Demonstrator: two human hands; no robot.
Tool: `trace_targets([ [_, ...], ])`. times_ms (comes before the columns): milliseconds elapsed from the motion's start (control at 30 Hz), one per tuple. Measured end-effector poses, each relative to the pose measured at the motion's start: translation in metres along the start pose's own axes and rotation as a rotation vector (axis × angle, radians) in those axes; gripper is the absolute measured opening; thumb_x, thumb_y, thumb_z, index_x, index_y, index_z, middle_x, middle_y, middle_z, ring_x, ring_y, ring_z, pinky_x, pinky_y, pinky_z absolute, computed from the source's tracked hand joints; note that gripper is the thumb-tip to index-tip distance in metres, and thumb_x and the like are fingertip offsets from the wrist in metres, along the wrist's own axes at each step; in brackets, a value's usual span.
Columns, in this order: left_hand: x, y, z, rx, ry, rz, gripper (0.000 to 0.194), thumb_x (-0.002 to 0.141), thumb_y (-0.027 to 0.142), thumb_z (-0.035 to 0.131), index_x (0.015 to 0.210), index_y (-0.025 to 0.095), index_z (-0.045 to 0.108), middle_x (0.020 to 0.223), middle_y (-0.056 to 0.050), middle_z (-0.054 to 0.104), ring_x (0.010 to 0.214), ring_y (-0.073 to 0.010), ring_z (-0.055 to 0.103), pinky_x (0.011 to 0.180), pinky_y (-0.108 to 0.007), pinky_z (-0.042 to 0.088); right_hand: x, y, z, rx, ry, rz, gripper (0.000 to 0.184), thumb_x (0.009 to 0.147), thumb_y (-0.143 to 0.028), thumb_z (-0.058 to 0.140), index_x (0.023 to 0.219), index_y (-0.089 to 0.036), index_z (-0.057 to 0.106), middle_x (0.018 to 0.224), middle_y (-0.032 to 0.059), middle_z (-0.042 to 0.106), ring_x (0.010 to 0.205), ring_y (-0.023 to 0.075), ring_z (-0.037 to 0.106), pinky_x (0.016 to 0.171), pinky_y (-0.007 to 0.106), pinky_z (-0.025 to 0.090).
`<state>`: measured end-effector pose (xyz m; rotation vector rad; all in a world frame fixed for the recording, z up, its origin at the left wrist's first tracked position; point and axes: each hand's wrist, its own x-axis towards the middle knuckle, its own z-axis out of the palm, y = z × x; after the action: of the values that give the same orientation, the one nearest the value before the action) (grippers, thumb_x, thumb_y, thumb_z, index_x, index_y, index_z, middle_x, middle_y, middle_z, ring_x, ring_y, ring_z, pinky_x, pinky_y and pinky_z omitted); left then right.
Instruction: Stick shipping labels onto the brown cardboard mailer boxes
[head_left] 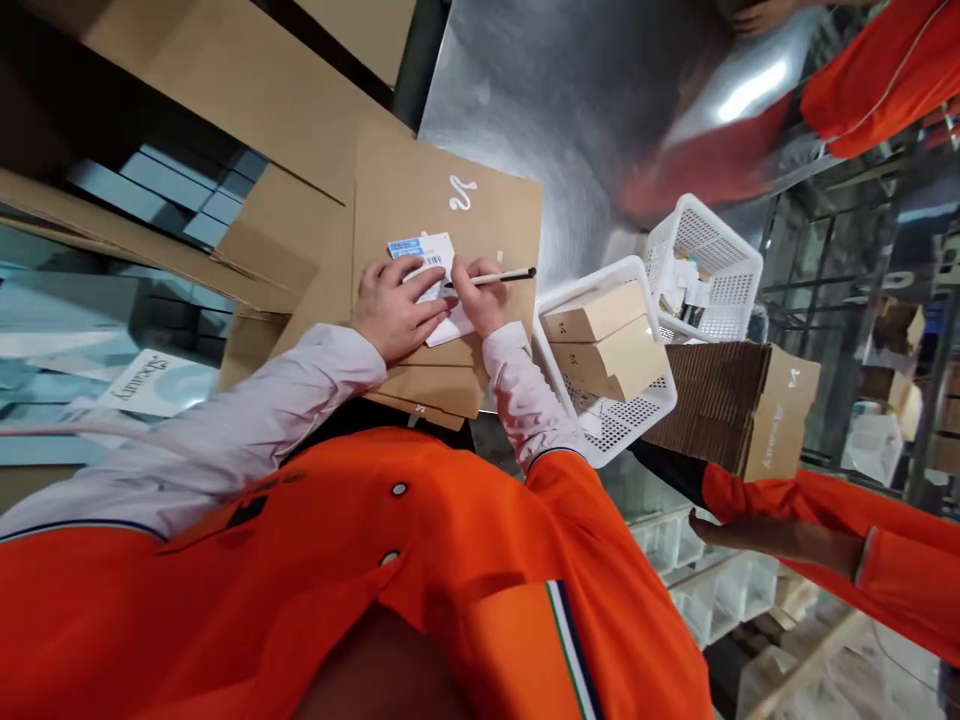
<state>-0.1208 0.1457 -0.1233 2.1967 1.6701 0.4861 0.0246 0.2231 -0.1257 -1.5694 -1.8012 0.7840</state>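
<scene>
My left hand (401, 305) lies flat with its fingers stretched over a white paper label (441, 247) with a blue corner and a barcode. Under the label is a flat brown cardboard sheet (420, 185) bearing a white logo. In my right hand (484, 297) is a pen (510, 275), pinched near its tip, its dark end pointing right. The pen's tip is close to the label; whether it touches the paper I cannot tell.
Right of my hands stands a white basket (654, 412) with small tan boxes (611, 355). Behind it is a second basket (739, 262) holding papers. Near a co-worker's hand (780, 540) is a stack of folded cardboard (705, 390). Pale blue boxes (161, 385) lie left. Behind extends a metal table (540, 90).
</scene>
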Motion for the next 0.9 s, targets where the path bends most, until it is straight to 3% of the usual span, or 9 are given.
trace_targets([
  [267, 0.0, 0.001, -0.003, 0.04, -0.001, 0.008, 0.04, 0.1, 0.047, 0.044, 0.122, 0.034, 0.074, 0.15, 0.003, 0.052, 0.142, -0.0284, 0.034, 0.111, -0.054, 0.022, 0.0, 0.002, 0.0, -0.063, -0.004, -0.023, 0.048, 0.095, -0.026, 0.056, 0.051, -0.02, 0.04, 0.053, -0.0046, 0.044, 0.055, 0.0103, 0.049, 0.064, 0.023, 0.045],
  [500, -0.001, 0.001, -0.003, 0.06, 0.01, 0.029, 0.038, 0.1, 0.045, 0.044, 0.119, 0.033, 0.074, 0.15, 0.004, 0.051, 0.142, -0.0278, 0.035, 0.111, -0.052, 0.023, 0.002, 0.002, -0.001, -0.072, -0.002, -0.039, 0.048, 0.094, -0.026, 0.061, 0.051, -0.02, 0.038, 0.051, -0.0064, 0.041, 0.053, 0.0067, 0.044, 0.06, 0.021, 0.042],
  [700, 0.0, 0.001, 0.0, 0.07, 0.087, 0.061, 0.035, 0.101, 0.044, 0.047, 0.113, 0.03, 0.077, 0.146, 0.001, 0.056, 0.137, -0.0306, 0.038, 0.107, -0.055, 0.028, 0.005, 0.013, 0.005, 0.037, 0.031, -0.133, 0.049, 0.094, -0.03, 0.059, 0.051, -0.021, 0.036, 0.049, -0.0076, 0.037, 0.049, 0.0077, 0.039, 0.055, 0.023, 0.04],
  [900, 0.001, 0.001, 0.001, 0.04, 0.087, 0.06, 0.036, 0.101, 0.045, 0.047, 0.112, 0.026, 0.076, 0.145, 0.0, 0.057, 0.136, -0.0317, 0.039, 0.106, -0.056, 0.028, 0.005, 0.007, 0.001, 0.082, 0.048, -0.099, 0.05, 0.089, -0.026, 0.064, 0.05, -0.021, 0.033, 0.047, -0.0086, 0.036, 0.048, 0.0076, 0.039, 0.054, 0.023, 0.037],
])
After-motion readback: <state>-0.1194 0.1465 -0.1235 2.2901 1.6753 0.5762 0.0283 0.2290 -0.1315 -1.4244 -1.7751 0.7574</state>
